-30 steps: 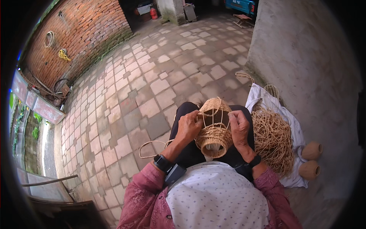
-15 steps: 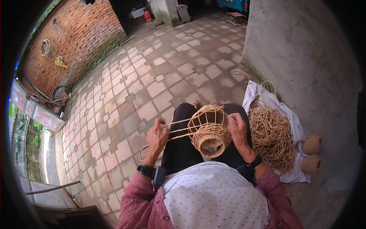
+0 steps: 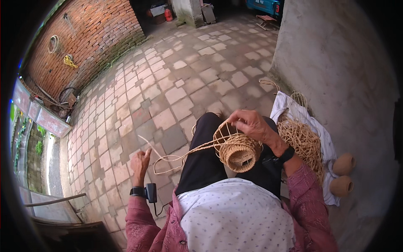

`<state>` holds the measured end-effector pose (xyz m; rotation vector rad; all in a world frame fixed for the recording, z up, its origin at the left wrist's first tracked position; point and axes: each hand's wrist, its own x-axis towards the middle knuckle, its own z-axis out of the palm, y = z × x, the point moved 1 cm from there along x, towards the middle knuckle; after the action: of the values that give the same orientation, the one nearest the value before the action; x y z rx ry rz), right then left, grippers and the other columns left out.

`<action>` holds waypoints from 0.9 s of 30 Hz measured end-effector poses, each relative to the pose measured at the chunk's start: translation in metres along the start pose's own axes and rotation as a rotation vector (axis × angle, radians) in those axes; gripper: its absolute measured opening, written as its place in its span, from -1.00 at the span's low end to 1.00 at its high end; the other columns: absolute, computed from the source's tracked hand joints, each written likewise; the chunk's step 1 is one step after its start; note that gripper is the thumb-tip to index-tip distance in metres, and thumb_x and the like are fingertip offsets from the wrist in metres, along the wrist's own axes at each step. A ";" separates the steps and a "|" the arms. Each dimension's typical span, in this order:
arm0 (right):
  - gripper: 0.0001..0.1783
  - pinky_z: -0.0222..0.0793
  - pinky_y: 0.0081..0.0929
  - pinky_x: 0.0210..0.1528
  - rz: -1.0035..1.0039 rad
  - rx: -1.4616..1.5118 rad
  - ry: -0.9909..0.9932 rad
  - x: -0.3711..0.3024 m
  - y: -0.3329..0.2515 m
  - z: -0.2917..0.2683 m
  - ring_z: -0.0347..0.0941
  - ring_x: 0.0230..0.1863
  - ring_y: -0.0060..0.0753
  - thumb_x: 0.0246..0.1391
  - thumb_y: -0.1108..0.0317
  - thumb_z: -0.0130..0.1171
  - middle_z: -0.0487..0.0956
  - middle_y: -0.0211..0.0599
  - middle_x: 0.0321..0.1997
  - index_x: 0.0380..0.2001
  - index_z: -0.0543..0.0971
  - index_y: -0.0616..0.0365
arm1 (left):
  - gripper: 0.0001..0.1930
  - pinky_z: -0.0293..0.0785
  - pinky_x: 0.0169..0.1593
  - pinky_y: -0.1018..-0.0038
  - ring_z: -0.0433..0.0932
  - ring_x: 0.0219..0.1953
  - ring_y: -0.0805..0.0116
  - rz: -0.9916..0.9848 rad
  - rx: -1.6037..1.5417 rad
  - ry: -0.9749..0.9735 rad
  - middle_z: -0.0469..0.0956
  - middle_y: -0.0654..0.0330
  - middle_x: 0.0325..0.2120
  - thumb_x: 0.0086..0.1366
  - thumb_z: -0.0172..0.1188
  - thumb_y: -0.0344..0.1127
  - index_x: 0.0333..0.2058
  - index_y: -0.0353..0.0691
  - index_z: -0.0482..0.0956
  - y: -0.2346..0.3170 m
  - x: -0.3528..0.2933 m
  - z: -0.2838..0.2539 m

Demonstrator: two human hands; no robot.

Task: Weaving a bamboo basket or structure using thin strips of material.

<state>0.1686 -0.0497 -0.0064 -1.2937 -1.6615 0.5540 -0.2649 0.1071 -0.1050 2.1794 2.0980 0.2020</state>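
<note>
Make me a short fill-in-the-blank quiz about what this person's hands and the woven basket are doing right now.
1. The right hand grips the rim of the half-woven ____ on the lap.
2. The left hand pulls a long rattan strand out to the person's ____ side.
3. The heap of loose rattan lies on a ____ cloth.
4. Two small round pots stand beside a ____ wall.

Missing words: basket; left; white; concrete

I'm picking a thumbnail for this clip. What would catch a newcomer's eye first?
First the half-woven basket on the person's lap, steadied by the right hand at its open rim. Next, the pale strand running from it out to the left hand, held wide over the paved yard. Then the tangled heap of fibre on a white cloth at the right, beside the grey wall.
</note>
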 end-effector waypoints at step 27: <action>-0.92 0.39 -0.23 -0.47 0.158 -0.459 0.697 -0.008 -0.002 0.006 0.52 -0.54 -0.07 0.00 0.47 0.07 0.54 -0.20 -0.61 -0.38 0.49 0.06 | -0.84 0.45 -0.38 0.30 0.53 -0.47 0.10 1.071 -0.648 0.449 0.52 0.15 -0.55 0.10 0.25 -0.37 -0.32 -0.21 0.54 0.260 -0.086 -0.084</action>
<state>0.1632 -0.0569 -0.0110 -1.7066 -1.1267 -0.2098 -0.0265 0.0100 0.0201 2.6220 0.5337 1.3049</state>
